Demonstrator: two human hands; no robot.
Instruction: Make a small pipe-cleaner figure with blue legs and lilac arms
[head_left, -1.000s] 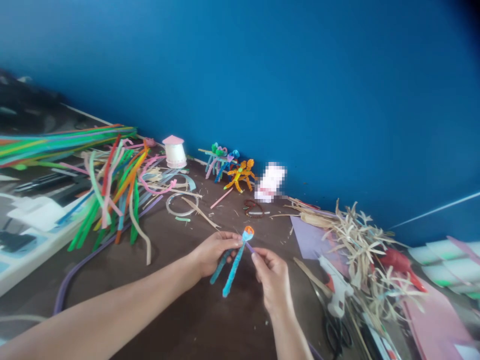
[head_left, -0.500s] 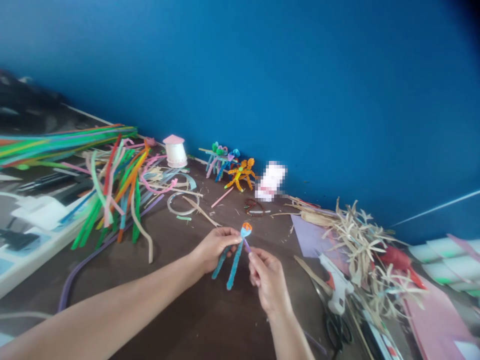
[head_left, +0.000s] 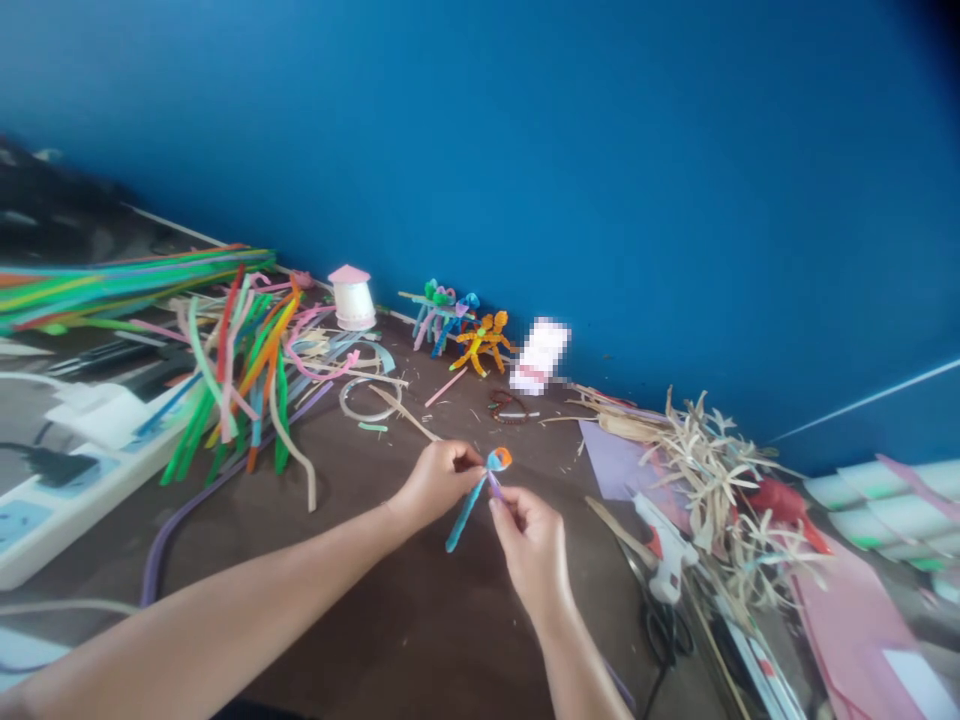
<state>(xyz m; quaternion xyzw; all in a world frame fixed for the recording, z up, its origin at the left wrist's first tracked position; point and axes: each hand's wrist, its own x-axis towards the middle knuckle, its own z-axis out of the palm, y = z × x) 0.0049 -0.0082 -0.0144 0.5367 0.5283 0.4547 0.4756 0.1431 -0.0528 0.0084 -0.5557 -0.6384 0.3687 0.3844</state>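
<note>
A small pipe cleaner figure (head_left: 465, 516) is held over the table between my two hands. It is light blue, with an orange-and-blue loop at its top and a twisted blue leg hanging down. My left hand (head_left: 439, 485) pinches it just below the loop, thumb and fingers closed. A short purple pipe cleaner (head_left: 493, 485) sticks out below the loop, its lower end gripped between the thumb and forefinger of my right hand (head_left: 532, 540). The second blue leg is hidden from view.
Pipe cleaners (head_left: 247, 380) and a power strip (head_left: 165, 435) lie at left. Along the blue wall stand a white cup with a pink roof (head_left: 352, 300) and an orange pipe cleaner figure (head_left: 484, 343). A glue gun (head_left: 667, 560), scissors (head_left: 667, 632) and raffia-like strips (head_left: 712, 460) lie at right.
The figure has turned: its orange loop now faces more to the right, and only one blue leg shows instead of two. Both hands keep their grip. The view has shifted slightly.
</note>
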